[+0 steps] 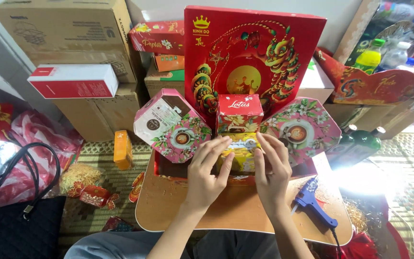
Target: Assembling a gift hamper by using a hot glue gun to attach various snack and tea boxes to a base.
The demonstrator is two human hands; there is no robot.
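Working at a small wooden table (178,211), a person pressed both hands against a yellow packet (239,152) standing at the table's far edge. The near half of the tabletop lay mostly bare, a blue glue gun (312,204) resting by its right edge with its cord trailing off the corner. The left hand (206,177) had its fingers laid along the packet's left side and top corner; the right hand (271,170) cupped the right side, fingertips curled over the upper edge, so the packet sat clamped between the two. The packet stood roughly upright, its face toward the camera. Space around it was tight: a pink hexagonal box (171,125) leaned just beside it on the left, a floral hexagonal box (305,127) on the right, and a small red box (239,112) sat directly above, touching its top. Behind them rose a large red gift box lid (257,52), with stacked cardboard cartons (73,43) beyond at left.
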